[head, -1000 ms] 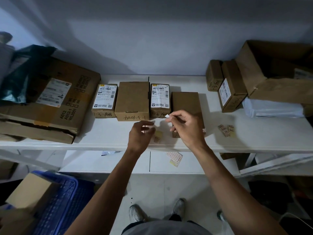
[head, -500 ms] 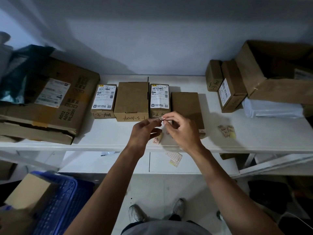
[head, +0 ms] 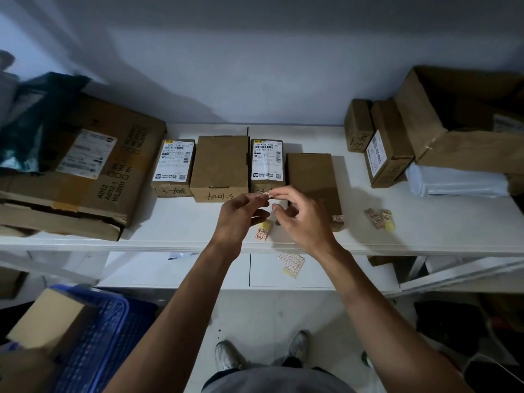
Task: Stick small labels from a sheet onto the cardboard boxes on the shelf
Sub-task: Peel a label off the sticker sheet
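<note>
White shelf (head: 170, 222); both hands (head: 304, 219) pinching small paper label (head: 268, 194).

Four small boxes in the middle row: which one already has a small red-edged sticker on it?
The rightmost box, plain brown on top, set nearer the shelf edge than the rest. A small sticker sits at its near right corner; none shows on the other three.

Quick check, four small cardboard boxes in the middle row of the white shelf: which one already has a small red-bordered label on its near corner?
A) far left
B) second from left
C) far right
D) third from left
C: the plain brown cardboard box at the right end carries a small red-bordered label on its near right corner; none shows on the other three.
</note>
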Available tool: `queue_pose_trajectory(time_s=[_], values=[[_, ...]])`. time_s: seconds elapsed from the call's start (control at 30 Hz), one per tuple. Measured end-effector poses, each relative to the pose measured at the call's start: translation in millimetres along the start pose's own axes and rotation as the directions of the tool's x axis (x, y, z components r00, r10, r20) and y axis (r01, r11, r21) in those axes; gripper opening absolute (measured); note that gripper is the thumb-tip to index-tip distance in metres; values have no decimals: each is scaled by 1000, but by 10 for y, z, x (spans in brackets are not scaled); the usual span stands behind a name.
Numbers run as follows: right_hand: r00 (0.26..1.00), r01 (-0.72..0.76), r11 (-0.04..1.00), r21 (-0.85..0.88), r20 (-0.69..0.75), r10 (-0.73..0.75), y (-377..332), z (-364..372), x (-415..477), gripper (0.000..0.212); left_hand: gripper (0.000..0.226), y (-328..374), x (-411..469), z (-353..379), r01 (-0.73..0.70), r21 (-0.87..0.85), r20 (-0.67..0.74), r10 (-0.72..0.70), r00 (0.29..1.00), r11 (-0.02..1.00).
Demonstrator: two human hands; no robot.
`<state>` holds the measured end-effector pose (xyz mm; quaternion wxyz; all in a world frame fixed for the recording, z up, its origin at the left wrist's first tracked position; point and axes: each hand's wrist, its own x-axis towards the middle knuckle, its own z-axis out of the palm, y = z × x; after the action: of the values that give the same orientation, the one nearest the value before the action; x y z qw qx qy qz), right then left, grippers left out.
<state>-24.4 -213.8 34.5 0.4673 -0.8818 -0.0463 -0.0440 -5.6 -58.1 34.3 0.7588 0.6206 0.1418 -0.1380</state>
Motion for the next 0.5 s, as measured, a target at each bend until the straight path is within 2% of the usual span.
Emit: queue_pose_trajectory(time_s=[0.33,0.5], values=[[998,-2,1000,11,-60,3,93,0,45,15,8,48,-29,5,-80,67,27,79,997,994],[997,7,1000,-12,-78,-8,95,-33,125,12,8,103,-2,12,-119,113,44,115,992,986]])
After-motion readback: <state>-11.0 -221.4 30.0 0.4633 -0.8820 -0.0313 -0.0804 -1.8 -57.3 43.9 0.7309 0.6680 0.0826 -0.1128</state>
